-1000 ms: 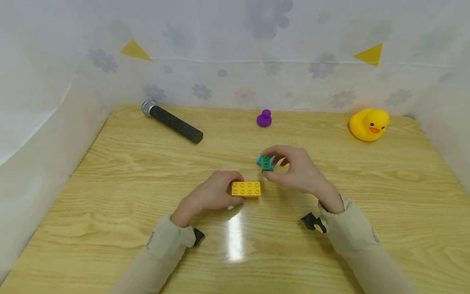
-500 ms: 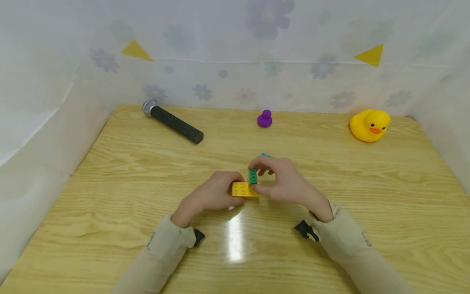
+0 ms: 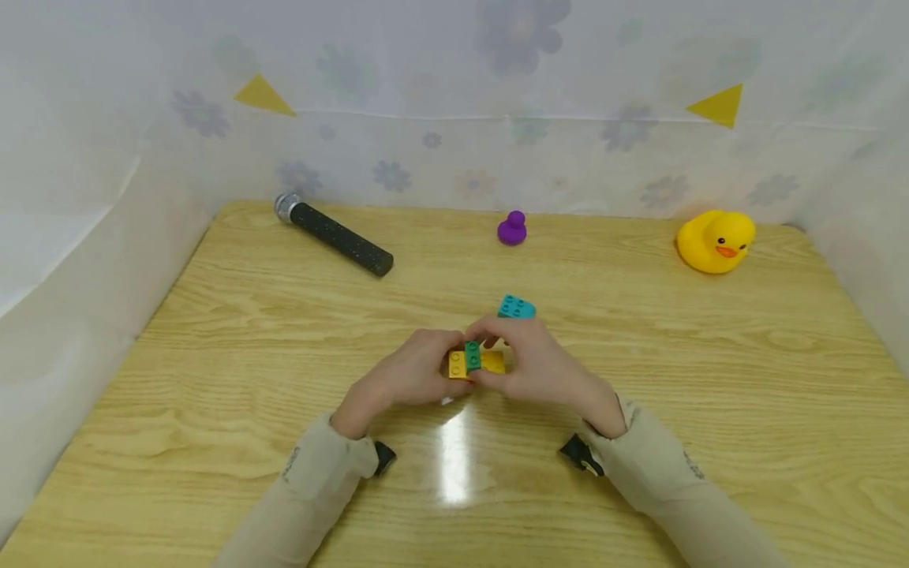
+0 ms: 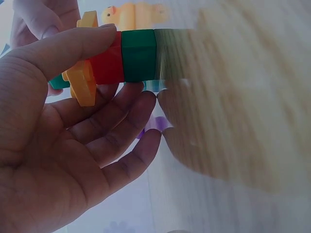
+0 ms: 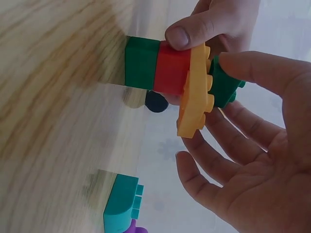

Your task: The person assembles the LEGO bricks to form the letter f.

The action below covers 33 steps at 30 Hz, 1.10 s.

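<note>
On the wooden table (image 3: 639, 410) stands a short brick stack (image 3: 490, 363) with a yellow brick on top; the right wrist view shows a green brick (image 5: 141, 63) and a red brick (image 5: 172, 73) under the yellow one (image 5: 197, 94). My left hand (image 3: 419, 371) grips the stack from the left, thumb (image 5: 182, 34) on its side. My right hand (image 3: 525, 363) pinches a small dark green brick (image 3: 472, 355) set crosswise on the yellow top. A teal brick (image 3: 516, 307) lies loose just behind the hands.
A black microphone (image 3: 334, 235) lies at the back left, a small purple toy (image 3: 511, 229) at the back middle, and a yellow rubber duck (image 3: 713, 241) at the back right. White flowered cloth walls (image 3: 454, 118) close in the table on three sides.
My right hand lifted the small green brick off the teal one, carried it left and toward me, and set it on the yellow brick. The teal brick stayed behind. The left hand kept still.
</note>
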Motion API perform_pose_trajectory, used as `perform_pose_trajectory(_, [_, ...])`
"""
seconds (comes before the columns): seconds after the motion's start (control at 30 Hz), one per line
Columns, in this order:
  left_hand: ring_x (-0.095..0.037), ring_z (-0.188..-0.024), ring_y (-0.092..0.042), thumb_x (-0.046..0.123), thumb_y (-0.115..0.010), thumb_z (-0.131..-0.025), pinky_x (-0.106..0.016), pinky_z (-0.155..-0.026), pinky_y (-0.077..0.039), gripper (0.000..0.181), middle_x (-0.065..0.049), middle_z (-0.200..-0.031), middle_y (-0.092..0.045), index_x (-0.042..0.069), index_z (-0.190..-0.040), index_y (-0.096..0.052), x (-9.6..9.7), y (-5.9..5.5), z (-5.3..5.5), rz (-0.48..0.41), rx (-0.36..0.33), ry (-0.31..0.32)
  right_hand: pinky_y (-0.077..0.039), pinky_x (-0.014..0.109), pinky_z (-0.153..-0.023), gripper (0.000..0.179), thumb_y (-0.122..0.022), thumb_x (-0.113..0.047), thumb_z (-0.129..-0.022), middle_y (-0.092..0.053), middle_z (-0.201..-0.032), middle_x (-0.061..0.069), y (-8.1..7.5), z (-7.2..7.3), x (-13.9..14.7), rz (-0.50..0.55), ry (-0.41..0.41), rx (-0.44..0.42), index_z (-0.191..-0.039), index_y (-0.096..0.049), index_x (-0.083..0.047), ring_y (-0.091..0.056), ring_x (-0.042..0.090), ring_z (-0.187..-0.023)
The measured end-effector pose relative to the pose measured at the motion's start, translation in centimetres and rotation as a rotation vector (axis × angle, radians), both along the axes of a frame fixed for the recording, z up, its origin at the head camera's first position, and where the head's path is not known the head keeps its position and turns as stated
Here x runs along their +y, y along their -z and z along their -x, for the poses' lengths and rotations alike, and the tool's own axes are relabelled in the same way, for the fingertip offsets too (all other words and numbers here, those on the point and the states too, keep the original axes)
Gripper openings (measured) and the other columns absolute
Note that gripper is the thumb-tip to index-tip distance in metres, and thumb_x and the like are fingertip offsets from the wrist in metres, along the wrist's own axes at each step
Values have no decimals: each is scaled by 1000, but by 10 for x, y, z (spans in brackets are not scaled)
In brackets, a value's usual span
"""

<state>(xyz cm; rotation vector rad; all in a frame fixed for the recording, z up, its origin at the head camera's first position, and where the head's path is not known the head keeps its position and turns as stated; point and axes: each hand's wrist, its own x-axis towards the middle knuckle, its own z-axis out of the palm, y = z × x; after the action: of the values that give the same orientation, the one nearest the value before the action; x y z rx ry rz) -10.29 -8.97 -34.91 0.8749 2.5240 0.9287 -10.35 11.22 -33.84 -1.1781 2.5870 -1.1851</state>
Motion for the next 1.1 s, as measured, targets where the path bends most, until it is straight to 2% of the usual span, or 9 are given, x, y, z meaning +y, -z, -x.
perform_pose_trajectory(0.23, [-10, -82, -55, 20, -74, -84, -27, -74, -46, 35, 0, -97, -64, 5, -114, -61, 0, 0, 0, 3, -8, -13, -50, 31, -78, 32, -79, -7, -76, -69, -102, 2, 1, 0, -2, -10, 0, 19, -105, -66, -6, -61, 16, -88])
perform_pose_trajectory(0.53, [-10, -82, -55, 20, -74, -84, -27, -74, -46, 38, 0, -99, -64, 6, -117, -61, -1, 0, 0, 0, -6, -15, -50, 31, -78, 28, -78, -7, -77, -70, -102, 2, -4, -1, -2, -22, 30, -50, -103, -68, -7, -61, 16, -88])
perform_pose_trajectory(1.1, [-11, -82, -55, 19, -73, -84, -27, -73, -46, 32, 0, -96, -64, 6, -111, -62, -2, 3, -1, 6, 4, -6, -51, 34, -78, 26, -80, -8, -77, -70, -99, 3, -1, -3, -3, -44, 51, -63, -101, -70, -6, -62, 19, -87])
